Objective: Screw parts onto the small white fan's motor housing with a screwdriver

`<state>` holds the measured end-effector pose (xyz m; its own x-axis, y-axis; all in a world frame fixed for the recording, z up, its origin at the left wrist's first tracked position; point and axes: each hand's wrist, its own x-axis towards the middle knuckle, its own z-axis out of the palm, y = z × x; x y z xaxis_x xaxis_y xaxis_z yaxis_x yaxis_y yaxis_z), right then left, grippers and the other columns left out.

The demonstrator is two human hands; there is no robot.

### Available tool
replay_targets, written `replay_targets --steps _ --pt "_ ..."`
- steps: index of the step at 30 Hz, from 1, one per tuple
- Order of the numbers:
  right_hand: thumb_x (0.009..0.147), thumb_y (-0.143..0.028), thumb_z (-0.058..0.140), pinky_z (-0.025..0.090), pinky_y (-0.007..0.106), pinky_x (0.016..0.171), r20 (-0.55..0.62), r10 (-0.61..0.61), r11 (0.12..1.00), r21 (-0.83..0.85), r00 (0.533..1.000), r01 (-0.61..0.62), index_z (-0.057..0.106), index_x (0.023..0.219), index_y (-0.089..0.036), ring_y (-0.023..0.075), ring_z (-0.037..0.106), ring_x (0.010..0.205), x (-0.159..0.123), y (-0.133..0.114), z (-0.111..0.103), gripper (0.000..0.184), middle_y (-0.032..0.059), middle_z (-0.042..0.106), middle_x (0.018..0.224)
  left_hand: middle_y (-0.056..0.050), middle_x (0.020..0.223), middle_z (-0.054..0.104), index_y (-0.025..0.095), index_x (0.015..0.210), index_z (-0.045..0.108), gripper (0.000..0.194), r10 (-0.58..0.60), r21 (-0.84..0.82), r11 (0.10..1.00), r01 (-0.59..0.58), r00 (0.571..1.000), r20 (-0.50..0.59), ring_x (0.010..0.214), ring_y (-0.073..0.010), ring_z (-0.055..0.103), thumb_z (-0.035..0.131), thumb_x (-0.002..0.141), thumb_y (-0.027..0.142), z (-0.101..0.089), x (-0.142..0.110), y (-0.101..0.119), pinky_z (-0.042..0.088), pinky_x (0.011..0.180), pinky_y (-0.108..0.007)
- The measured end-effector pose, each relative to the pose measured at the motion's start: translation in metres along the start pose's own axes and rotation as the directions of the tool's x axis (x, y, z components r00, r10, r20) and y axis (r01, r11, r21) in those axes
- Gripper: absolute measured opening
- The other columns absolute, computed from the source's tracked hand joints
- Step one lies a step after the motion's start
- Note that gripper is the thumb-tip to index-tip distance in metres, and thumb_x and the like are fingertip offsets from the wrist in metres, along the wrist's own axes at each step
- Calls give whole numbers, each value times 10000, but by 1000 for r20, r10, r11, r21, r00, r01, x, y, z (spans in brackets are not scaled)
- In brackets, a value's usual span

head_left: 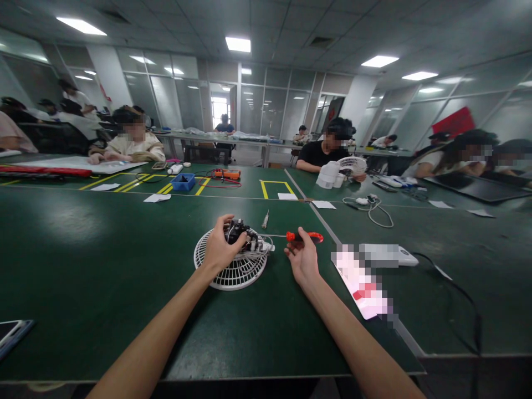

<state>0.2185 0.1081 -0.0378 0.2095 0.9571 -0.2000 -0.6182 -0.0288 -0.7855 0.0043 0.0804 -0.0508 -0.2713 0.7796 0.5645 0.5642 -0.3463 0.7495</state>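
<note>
Landmark: white grille on table. Left hand: fingers grip black assembly atop it. Right hand: fingers hold screwdriver, right of grille. Risk: angled pressure could slip the shaft, nicking wires.

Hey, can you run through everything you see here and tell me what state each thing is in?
Left hand: closed on the motor
Motor: uncovered, wires showing
Right hand: holding the screwdriver
Screwdriver: shaft pointing at the motor
Fan guard: lying flat
Blue tray: uncovered
Ceiling light: on
</note>
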Motion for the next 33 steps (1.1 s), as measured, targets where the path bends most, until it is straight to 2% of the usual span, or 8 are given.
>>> replay_targets --steps 2,5,9,13,20,23,28,33 --pt "703 -317 797 497 232 519 8 15 1000 21 1000 -16 593 748 -220 126 610 586 0 0 -1 230 -27 689 674 -102 1174 695 221 1268 548 535 -2 -4 1000 2 1000 -7 1110 -276 689 741 812 423 0 0 0 538 1016 -487" --pt "685 -258 775 479 219 511 0 3 1000 18 1000 -3 579 719 -217 108 572 543 2 1 -1 203 -44 651 615 -98 1171 694 226 1259 545 538 -4 -8 1000 4 1000 -9 1091 -272 693 750 804 427 0 -1 0 542 1009 -488" --pt "643 -311 860 398 219 448 12 -62 997 -35 998 62 584 730 -212 68 428 438 4 3 -2 306 -66 614 578 -92 1156 695 226 1234 547 526 -8 -13 1000 8 1000 -17 1057 -266 699 755 799 436 1 -1 -1 549 992 -485" --pt "587 -364 926 372 223 434 22 -69 995 -64 997 71 578 706 -206 58 397 429 3 5 -2 401 -58 613 572 -90 1161 693 226 1222 550 525 -18 -3 1000 18 1000 -25 1035 -261 698 760 791 440 2 -2 -1 549 984 -480" --pt "671 -317 807 486 228 516 10 -7 1000 17 1000 7 618 747 -212 122 597 586 -1 1 -1 229 -26 684 662 -90 1180 684 224 1217 544 517 -7 4 1000 7 1000 -25 1042 -258 692 753 792 433 2 -1 0 542 991 -466" --pt "672 -274 758 503 227 540 18 -10 1000 20 1000 10 614 745 -213 119 603 589 0 0 -1 173 -34 675 652 -89 1158 689 222 1219 548 495 -5 29 1000 6 1000 -27 1042 -264 695 734 811 432 1 -2 1 545 985 -470" --pt "616 -331 874 421 218 460 8 -91 994 -52 996 91 577 725 -215 69 437 452 2 2 -2 337 -71 610 584 -91 1138 694 224 1231 548 483 1 47 999 0 1000 -26 1059 -274 698 716 833 440 0 -3 2 550 979 -474" --pt "581 -383 945 388 221 444 18 -107 993 -54 994 108 558 730 -213 57 405 431 2 4 -2 449 -79 591 561 -91 1141 694 226 1225 552 490 1 38 999 1 999 -39 1043 -270 701 733 820 434 1 -3 1 551 983 -477"
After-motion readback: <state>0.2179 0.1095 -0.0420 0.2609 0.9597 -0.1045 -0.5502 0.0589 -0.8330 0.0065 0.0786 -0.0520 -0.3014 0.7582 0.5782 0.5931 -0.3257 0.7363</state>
